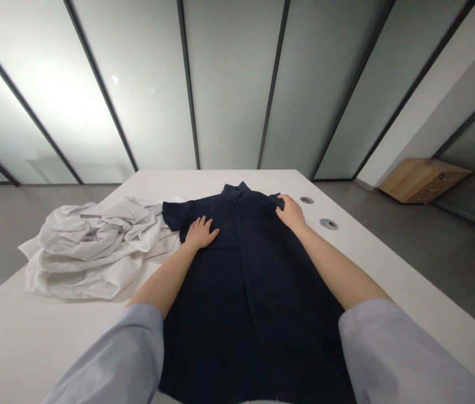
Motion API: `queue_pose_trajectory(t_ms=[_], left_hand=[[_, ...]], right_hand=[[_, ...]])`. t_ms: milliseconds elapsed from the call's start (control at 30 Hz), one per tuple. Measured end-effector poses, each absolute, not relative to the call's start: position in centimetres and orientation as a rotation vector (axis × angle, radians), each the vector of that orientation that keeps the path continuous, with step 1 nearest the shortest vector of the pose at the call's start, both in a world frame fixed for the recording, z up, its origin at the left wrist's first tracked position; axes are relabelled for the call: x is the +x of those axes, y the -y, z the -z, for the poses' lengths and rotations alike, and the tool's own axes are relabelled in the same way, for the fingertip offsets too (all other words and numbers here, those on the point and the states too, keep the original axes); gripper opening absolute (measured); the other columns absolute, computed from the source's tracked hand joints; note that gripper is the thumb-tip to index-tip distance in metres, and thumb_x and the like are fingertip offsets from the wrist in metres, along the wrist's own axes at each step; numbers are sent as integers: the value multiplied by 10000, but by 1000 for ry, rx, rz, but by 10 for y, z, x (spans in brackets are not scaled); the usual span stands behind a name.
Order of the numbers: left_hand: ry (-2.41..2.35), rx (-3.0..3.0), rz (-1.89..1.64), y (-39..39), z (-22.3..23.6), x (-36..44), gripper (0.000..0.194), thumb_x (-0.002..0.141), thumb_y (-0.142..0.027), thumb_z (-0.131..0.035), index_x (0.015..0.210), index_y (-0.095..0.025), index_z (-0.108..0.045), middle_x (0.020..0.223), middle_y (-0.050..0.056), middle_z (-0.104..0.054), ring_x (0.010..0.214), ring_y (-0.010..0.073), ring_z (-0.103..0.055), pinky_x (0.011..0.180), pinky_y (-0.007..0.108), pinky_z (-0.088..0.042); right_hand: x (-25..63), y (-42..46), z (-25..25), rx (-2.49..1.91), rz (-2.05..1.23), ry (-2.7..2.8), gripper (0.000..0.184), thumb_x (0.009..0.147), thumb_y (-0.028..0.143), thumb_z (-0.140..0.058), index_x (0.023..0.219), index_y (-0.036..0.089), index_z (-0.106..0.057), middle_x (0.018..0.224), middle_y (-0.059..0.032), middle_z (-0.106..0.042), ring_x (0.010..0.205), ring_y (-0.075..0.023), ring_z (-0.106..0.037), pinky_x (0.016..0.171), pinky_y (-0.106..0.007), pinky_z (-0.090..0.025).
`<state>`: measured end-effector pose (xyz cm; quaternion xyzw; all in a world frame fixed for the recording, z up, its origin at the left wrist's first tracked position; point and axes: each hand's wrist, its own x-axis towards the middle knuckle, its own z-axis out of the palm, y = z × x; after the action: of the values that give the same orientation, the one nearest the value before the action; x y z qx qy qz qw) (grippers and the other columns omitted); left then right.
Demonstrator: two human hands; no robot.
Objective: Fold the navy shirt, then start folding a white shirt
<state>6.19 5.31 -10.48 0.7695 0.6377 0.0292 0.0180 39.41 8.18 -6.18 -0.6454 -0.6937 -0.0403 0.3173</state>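
The left hand lies flat on the dark blue shirt, well apart from the right hand on its shoulder.

2 hands, 2 garments

Nothing readable: no text, labels, brands, numbers or signs could be made out anywhere in the frame.
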Motion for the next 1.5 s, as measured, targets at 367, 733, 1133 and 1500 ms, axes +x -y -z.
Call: queue_pose_trajectory(t_ms=[367,733,1133,1500], left_hand=[[-1975,2398,-103,-55,107,62,707,930,-601,-258,1475,-161,-353,1558,139,-270,1432,308,-238,1131,424,-247],[-1931,2418,-106,-63,105,59,702,922,-613,-271,1477,-190,-351,1563,115,-271,1430,311,-243,1126,428,-246],[-2045,2508,-470,-54,99,57,447,875,-438,-454,1189,-169,-623,1264,126,-592,1213,286,-489,1042,403,-338],[-2530,2314,-219,-86,52,-11,525,828,-226,-441,1336,-119,-515,1457,200,-418,1376,361,-293,1095,524,-162]], right_hand=[[377,-72,89,-1861,-1,2196,543,964,419,-324,1431,157,-419,1435,-139,-475,1306,-282,-447,1060,-420,-353],[383,-75,99,-2163,-104,2236,708,942,616,-222,1490,182,-339,1564,-134,-251,1431,-314,-213,1138,-481,-179],[353,-57,106,-1880,76,2225,470,946,426,-402,1328,187,-536,1390,-131,-499,1276,-290,-437,1031,-415,-348],[351,-55,104,-1896,37,2227,453,948,414,-404,1319,195,-542,1366,-127,-515,1228,-294,-467,999,-410,-360]])
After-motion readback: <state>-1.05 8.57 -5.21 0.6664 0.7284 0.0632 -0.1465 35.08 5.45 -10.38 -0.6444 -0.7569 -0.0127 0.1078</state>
